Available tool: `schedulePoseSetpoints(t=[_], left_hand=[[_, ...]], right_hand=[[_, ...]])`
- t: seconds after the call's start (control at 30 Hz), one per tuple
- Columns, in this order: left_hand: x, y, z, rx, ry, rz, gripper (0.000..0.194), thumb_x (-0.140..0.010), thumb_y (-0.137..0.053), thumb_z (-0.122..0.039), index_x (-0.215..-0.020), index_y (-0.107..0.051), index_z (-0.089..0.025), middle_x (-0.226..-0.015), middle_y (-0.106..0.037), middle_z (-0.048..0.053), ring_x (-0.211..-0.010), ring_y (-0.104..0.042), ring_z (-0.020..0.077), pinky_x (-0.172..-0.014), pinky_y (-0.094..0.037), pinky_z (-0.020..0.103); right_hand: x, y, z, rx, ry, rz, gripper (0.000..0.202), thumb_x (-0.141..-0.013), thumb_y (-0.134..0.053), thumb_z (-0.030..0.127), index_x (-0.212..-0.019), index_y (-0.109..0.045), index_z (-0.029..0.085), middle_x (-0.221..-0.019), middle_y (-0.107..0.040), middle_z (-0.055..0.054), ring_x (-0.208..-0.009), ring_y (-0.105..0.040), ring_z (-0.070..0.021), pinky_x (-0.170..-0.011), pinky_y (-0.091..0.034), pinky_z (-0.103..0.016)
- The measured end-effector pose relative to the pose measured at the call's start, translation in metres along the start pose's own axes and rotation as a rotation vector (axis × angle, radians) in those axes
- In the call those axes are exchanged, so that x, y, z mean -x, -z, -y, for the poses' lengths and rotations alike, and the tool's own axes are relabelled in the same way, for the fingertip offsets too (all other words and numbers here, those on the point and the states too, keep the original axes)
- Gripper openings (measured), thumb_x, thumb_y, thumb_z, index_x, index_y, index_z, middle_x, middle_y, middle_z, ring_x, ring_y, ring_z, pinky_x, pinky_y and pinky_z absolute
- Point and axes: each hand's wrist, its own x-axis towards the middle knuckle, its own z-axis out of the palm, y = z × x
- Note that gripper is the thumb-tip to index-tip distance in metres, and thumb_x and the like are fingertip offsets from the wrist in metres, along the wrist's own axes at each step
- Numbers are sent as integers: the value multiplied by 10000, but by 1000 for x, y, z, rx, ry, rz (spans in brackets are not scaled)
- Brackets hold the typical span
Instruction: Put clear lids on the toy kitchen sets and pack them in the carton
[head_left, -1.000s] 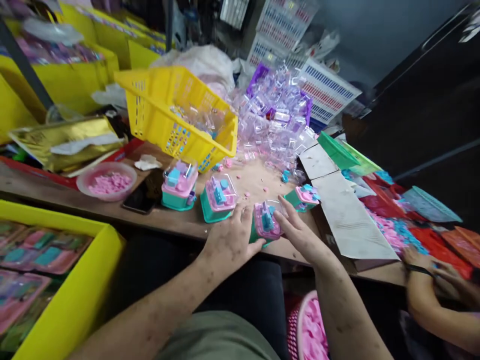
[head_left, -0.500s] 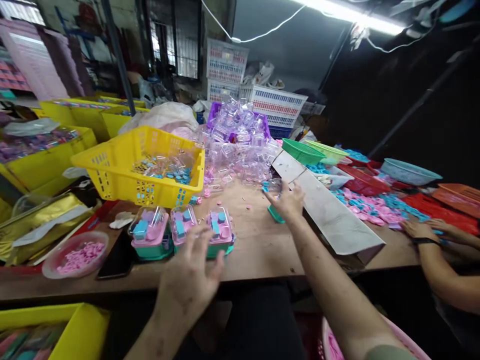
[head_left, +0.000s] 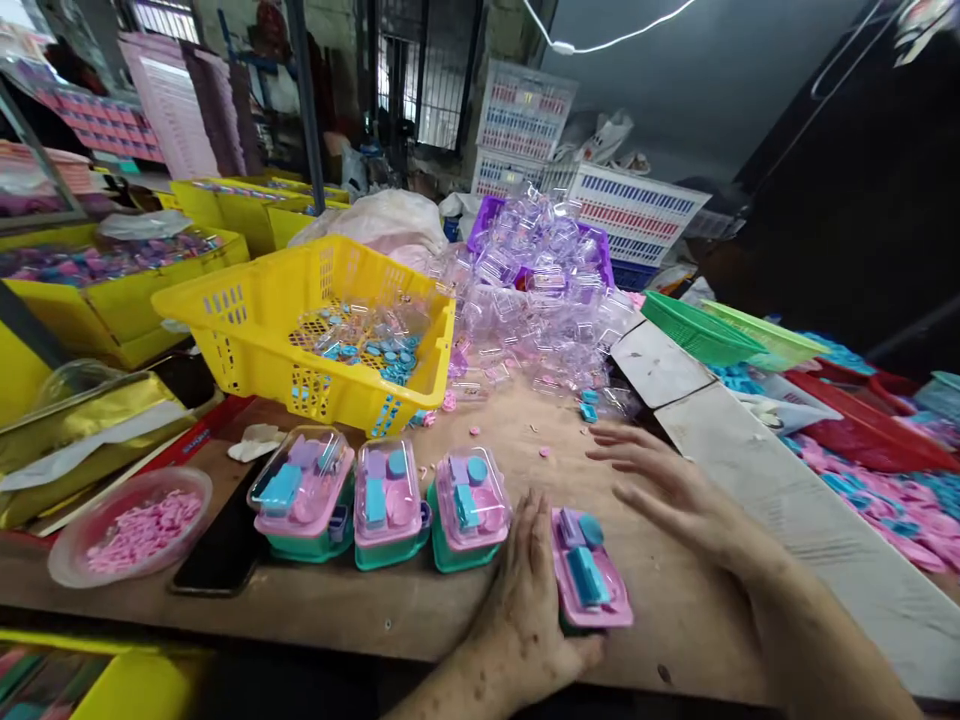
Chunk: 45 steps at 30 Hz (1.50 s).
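My left hand (head_left: pixel 525 610) is against a small lidless toy box (head_left: pixel 592 575), its straight fingers along the left side and its thumb at the near end. The box has a pink tray over a green base, with blue and lilac pieces in it. My right hand (head_left: pixel 675 490) hovers to the right of that box, open, fingers stretched out with nothing in them. Left of my left hand, three similar boxes under clear lids stand in a row: a near one (head_left: pixel 472 510), a middle one (head_left: pixel 388 505) and a far-left one (head_left: pixel 304 495).
A yellow basket (head_left: pixel 292 365) holds clear covers and blue pieces. Clear covers (head_left: pixel 525 320) are heaped behind the table's middle. A bowl (head_left: pixel 71 575) of pink pieces and a black phone (head_left: pixel 217 550) lie left. A long white cardboard piece (head_left: pixel 787 510) borders the right.
The toy box has come from beneath my right hand toward the table's front. My left hand has moved right, onto it; my right hand has come away. The view has shifted right.
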Motion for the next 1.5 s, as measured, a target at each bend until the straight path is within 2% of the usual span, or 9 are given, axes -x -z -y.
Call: schedulePoseSetpoints(t=[0.13,0.23,0.4,0.53,0.73,0.9,1.13,1.27,1.5], left_hand=[[-6,-5,11,100,-20,-7,1412,-713,-1042,-341,-1793,-137,-241,-1810,-402,269,-1716,-408,497,-1415,-409,712],[-4,-3,15,126,-78,-1,1470,-699,-1078,-460,-1794,-119,-258,-1783,-425,255,-1684,-448,506,-1395,-437,715],[-4,2,11,137,-81,14,1452,-775,-1047,-580,-1822,-86,-282,-1782,-438,261,-1683,-460,502,-1374,-460,731],[-4,5,5,126,-90,-48,1286,-865,-977,-656,-1805,-186,-275,-1737,-504,265,-1626,-546,476,-1322,-529,705],[-2,2,11,20,-165,-130,1191,-885,-965,-428,-1793,-216,-250,-1694,-566,247,-1593,-583,480,-1289,-541,709],[-5,7,16,-31,-163,-97,1159,-852,-945,-289,-1782,-251,-294,-1719,-556,197,-1621,-560,460,-1341,-505,670],[-13,16,11,2,-192,-16,1338,-778,-1031,-419,-1775,-164,-210,-1760,-472,268,-1670,-493,460,-1386,-427,653],[-15,17,10,15,-160,-14,1367,-769,-1050,-433,-1780,-156,-212,-1782,-433,268,-1693,-459,451,-1403,-395,653],[-16,18,0,35,-130,-29,1148,-729,-1053,-409,-1646,-393,-205,-1646,-594,222,-1583,-586,455,-1341,-477,662]], right_hand=[[-118,-12,-1,127,48,7,436,-1117,-666,582,-907,-843,244,-1644,-653,-158,-1502,-647,-400,-1301,-501,-656],[-202,-53,-2,113,110,147,235,-973,-869,424,-858,-855,220,-1738,-582,-160,-1649,-468,-464,-1410,-260,-725],[-261,-98,-14,-29,36,181,202,-906,-875,415,-868,-798,232,-1051,-832,-97,-1054,-763,-302,-1110,-610,-534],[-216,-66,-28,-126,-72,-11,390,-918,-813,570,-1072,-640,256,-953,-679,12,-854,-667,-185,-870,-646,-379],[-51,6,-1,-564,-341,-294,708,-888,-857,501,-1515,-553,379,-1093,-646,38,-716,-567,-124,-668,-597,-274],[51,2,20,-849,-539,-461,567,-871,-788,522,-1403,-705,342,-1547,-714,-63,-682,-596,-126,-561,-505,-268],[55,-50,43,-777,-460,-315,601,-1010,-690,607,-1572,-642,396,-1580,-708,-53,-1109,-778,-258,-933,-675,-442],[42,-64,47,-455,-344,-333,484,-998,-674,658,-1284,-803,290,-1496,-752,-95,-1487,-639,-356,-1314,-482,-588],[44,-67,60,-352,-335,-498,604,-1019,-604,754,-1322,-690,239,-1361,-771,-160,-1298,-738,-357,-1147,-621,-578]])
